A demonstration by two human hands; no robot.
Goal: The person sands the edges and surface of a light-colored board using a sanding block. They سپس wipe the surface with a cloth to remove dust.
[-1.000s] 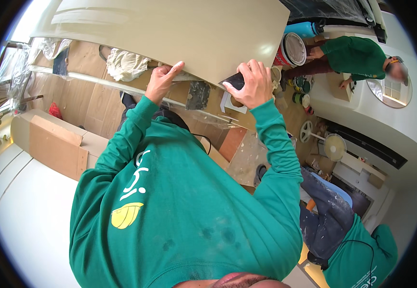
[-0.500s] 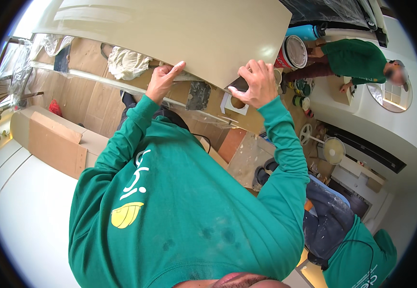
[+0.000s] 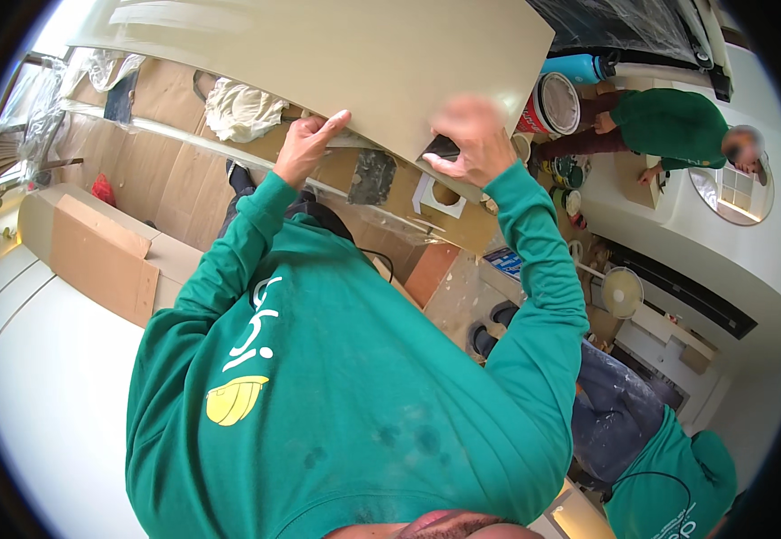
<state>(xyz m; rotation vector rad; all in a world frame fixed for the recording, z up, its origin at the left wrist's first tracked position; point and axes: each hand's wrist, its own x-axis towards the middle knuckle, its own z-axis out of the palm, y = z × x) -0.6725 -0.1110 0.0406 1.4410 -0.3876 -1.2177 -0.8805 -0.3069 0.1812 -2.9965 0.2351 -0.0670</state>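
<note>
Holding both hands (image 3: 303,151) (image 3: 478,144) apart at the panel (image 3: 336,67).

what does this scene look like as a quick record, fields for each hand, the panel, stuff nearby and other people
left hand: at the panel's near edge, thumb extended; grip unclear
right hand: holding a dark piece at the panel's edge near its right end; fingers blurred
panel: large, beige, glossy
left of hands: bundled cream cloth
right of panel: red bucket, blue bottle
other people: co-worker at upper right, another at lower right, both in green tops
</note>
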